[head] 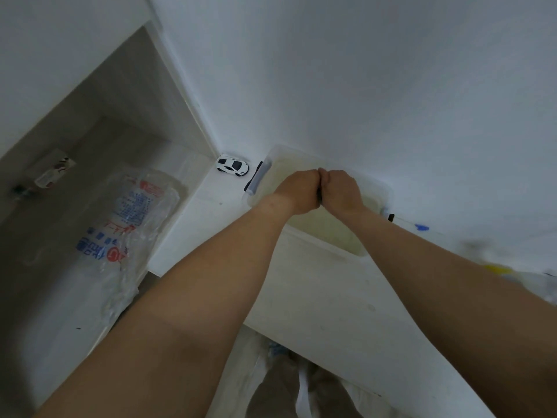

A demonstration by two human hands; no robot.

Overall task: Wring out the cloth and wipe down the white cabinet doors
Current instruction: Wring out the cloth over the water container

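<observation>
Both my fists are pressed together over a clear plastic tub (378,188) of cloudy water on a white counter. My left hand (300,190) and my right hand (342,190) are clenched side by side, knuckles touching. Only a thin dark sliver of the cloth (319,197) shows between them; the rest is hidden inside the fists. A white cabinet face (361,86) rises directly behind the tub.
A white toy car (232,166) sits in the corner left of the tub. The tub has a dark clip handle (255,179). A printed clear plastic bag (126,224) lies on the lower surface at left. Blurred blue and yellow items (494,267) lie at right.
</observation>
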